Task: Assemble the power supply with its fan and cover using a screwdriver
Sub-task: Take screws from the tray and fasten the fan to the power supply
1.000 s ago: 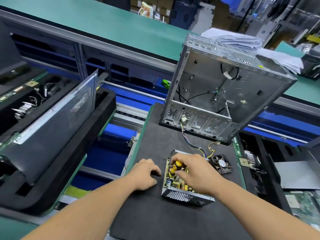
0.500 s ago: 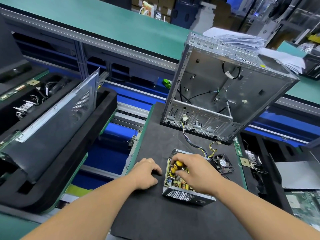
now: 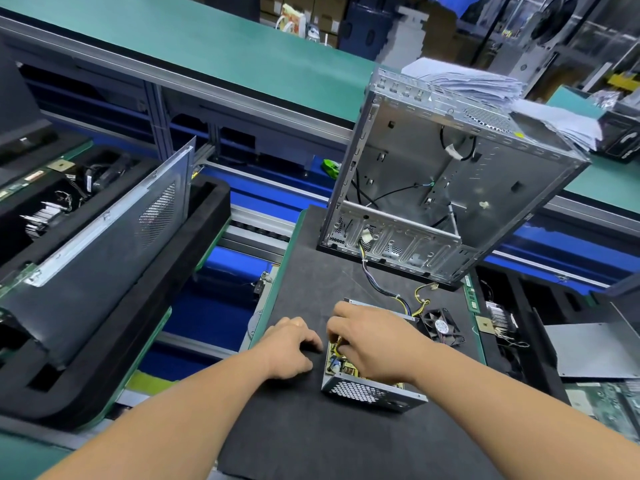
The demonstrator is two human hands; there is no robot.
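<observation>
Now the right hand [image 3: 375, 344] has dipped lower into the open power supply [image 3: 372, 386] than it was a moment ago, so the yellow screwdriver handle that stood clear above the fingers [image 3: 334, 332] is almost hidden; only a sliver of yellow shows beneath them, and they curl round it. The left hand [image 3: 292, 348] rests on the black mat [image 3: 311, 427] just beside the casing's left wall, its fingers curled loosely, holding nothing. The power supply sits near the bench's front edge, the fan [image 3: 440, 326] loose off its far right corner, no cover on. Likely a board screw is being driven; fan and cover remain.
</observation>
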